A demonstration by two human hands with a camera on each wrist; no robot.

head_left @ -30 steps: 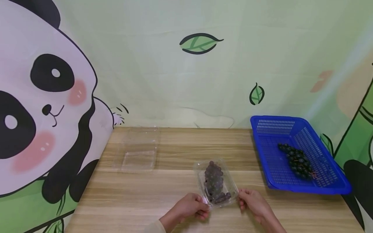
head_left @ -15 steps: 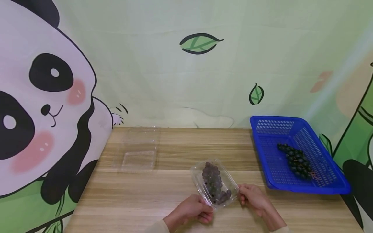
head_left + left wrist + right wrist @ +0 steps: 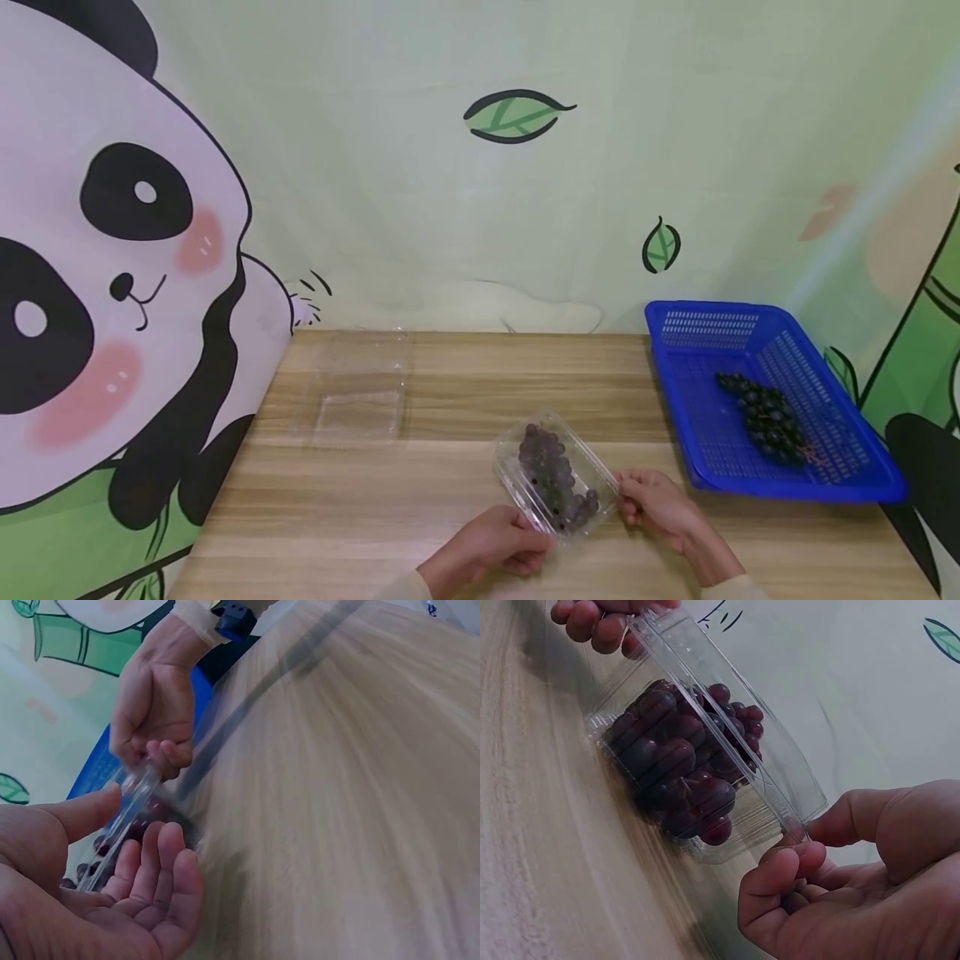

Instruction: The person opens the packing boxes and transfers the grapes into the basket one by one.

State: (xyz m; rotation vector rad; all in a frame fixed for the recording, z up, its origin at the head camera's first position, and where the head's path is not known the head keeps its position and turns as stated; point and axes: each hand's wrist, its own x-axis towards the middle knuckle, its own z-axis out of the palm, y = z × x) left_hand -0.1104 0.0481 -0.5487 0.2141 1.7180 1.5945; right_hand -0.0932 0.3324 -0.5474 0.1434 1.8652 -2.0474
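Left hand (image 3: 501, 538) and right hand (image 3: 663, 504) pinch a box (image 3: 513, 477), grapes (image 3: 553, 477) apparently packed; another bunch (image 3: 767, 419) remains in the surface's (image 3: 322, 508) right-edge basket (image 3: 716, 442).

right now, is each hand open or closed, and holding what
Left hand: closed, gripping the edge of the clear box of grapes.
Right hand: closed, pinching the same box at its rim.
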